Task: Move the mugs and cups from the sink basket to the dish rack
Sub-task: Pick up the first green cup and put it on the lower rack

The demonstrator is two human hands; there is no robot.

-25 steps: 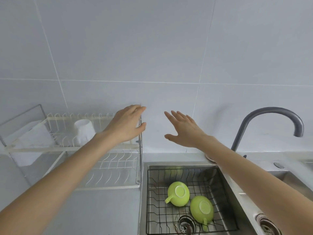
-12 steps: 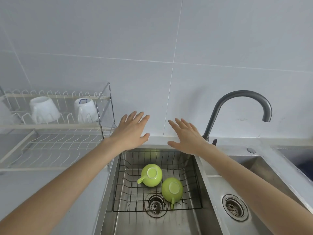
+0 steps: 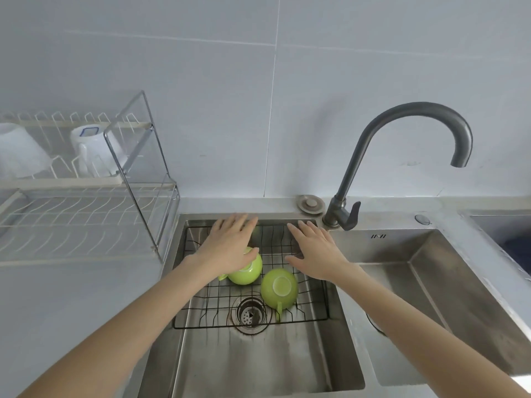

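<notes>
While both hands are down over the sink basket [image 3: 201, 317], nothing is actually picked up yet, so I'd call this the reach-in step for the next cup. The left hand [image 3: 230, 248] is spread flat with fingers loose, sitting right over the left green cup [image 3: 247, 272] and covering its top-left part; can't tell if the palm is touching it or just hovering above. The right hand [image 3: 316, 254] is also flat and empty, off at about 1 o'clock from the right green cup [image 3: 279, 287], near it but apart.

Both green cups are upside down on the wire basket, close to each other. The left one has its handle sticking out toward 9 o'clock, the right one's handle points toward 6 o'clock, right beside the drain [image 3: 250, 313].

The dish rack [image 3: 86, 225] is on the surface at 9 o'clock from the sink, and its upper shelf already holds a white mug [image 3: 94, 150] and a white cup [image 3: 20, 153], both upside down. So roughly half done by my guess, with two greens left.

Next move probably needs the left fingers to curl round the cup body or hook the handle, lift it clear of the basket wires, then swing it over to the rack. Wet glazed cups could be slippery, so a firm grip first.
</notes>
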